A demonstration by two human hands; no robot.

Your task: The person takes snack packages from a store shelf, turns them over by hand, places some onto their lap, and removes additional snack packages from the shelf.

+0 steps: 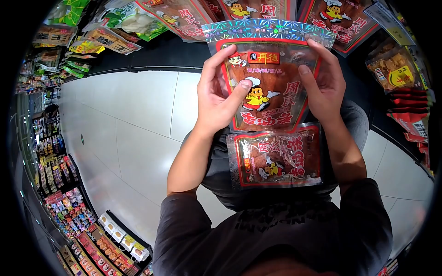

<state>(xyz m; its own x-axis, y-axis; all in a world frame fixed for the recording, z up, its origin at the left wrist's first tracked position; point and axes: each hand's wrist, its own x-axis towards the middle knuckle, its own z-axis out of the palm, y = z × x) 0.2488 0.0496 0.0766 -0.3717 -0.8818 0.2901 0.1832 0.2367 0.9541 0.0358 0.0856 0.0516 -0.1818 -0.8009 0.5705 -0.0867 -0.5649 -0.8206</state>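
Note:
Between my two hands is a clear snack packet (271, 99) with brown contents, red trim, a chef cartoon and a shiny silver top strip. My left hand (220, 92) grips its left edge, thumb across the front near the cartoon. On the right edge my right hand (324, 80) closes round it, thumb on the front and a finger by the top corner. A second packet of the same design (278, 158) lies sideways on my lap, just below the held one. The backs of both packets are hidden.
More packets of this kind (338, 20) stand along the shelf ahead, with a price tag (389, 23) at right. Other bagged foods (398, 76) hang to the right and green bags (136, 23) to the left. Pale floor tiles (124, 106) lead to stocked shelves (69, 211).

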